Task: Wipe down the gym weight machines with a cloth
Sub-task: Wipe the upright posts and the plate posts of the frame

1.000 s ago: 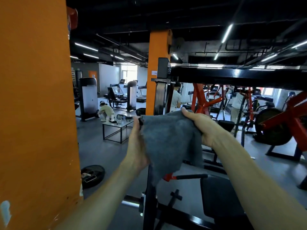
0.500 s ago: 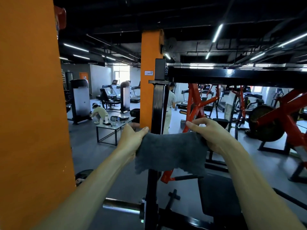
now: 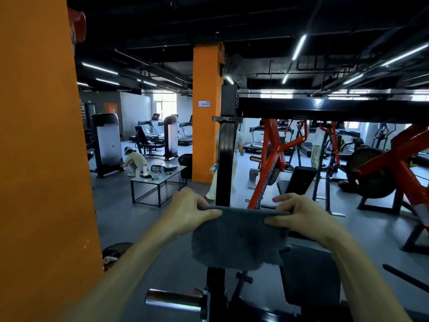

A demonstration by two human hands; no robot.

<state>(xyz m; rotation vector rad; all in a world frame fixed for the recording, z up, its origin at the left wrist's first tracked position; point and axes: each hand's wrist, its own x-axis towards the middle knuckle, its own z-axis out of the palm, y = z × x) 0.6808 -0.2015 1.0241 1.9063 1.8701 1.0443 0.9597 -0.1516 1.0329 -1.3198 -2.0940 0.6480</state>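
We have lowered and folded the grey fleecy cloth flat across the black steel upright post, left hand and right hand pinching its top corners, apparently ready to wipe.

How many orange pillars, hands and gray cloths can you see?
Orange pillars: 2
Hands: 2, the left hand and the right hand
Gray cloth: 1
Total: 5
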